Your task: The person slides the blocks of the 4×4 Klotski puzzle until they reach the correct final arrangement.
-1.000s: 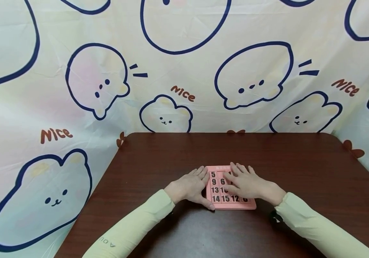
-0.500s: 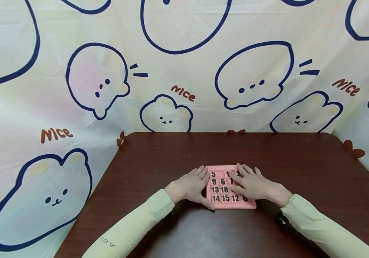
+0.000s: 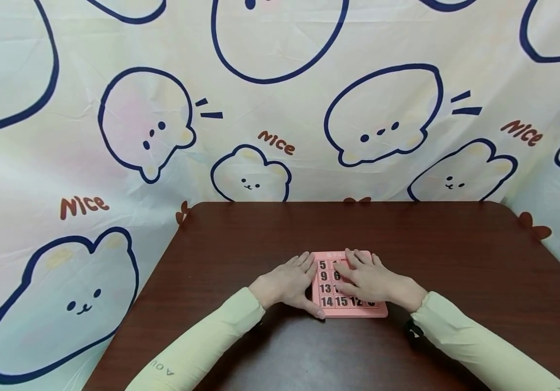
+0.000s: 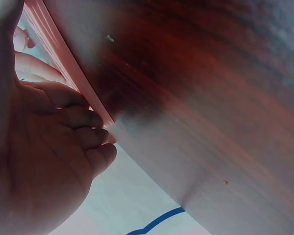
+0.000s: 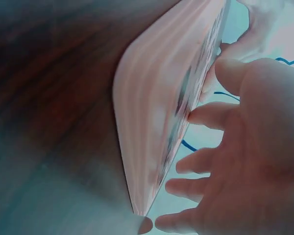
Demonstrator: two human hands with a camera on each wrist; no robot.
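Observation:
A pink number slide puzzle (image 3: 353,313) lies flat on the brown table, its tiles printed with black numerals. Along its left side rests my left hand (image 3: 289,282), thumb at the near corner and fingers reaching up the edge; the left wrist view has these fingers (image 4: 90,117) against the pink side wall. My right hand (image 3: 375,279) spreads over the right half, fingers apart, hiding several tiles. In the right wrist view one fingertip (image 5: 196,116) meets the tile face, while other fingers extend past the puzzle's edge (image 5: 142,112).
The dark wooden table (image 3: 260,228) extends around the puzzle on all sides. Behind it hangs a pale cloth backdrop (image 3: 309,108) with blue cartoon outlines. Light sleeves (image 3: 201,336) cover both forearms.
My right hand shifted slightly right, then back left across the top row. A tile now shows beside the 5, where a gap was half a second ago. The left hand stays put.

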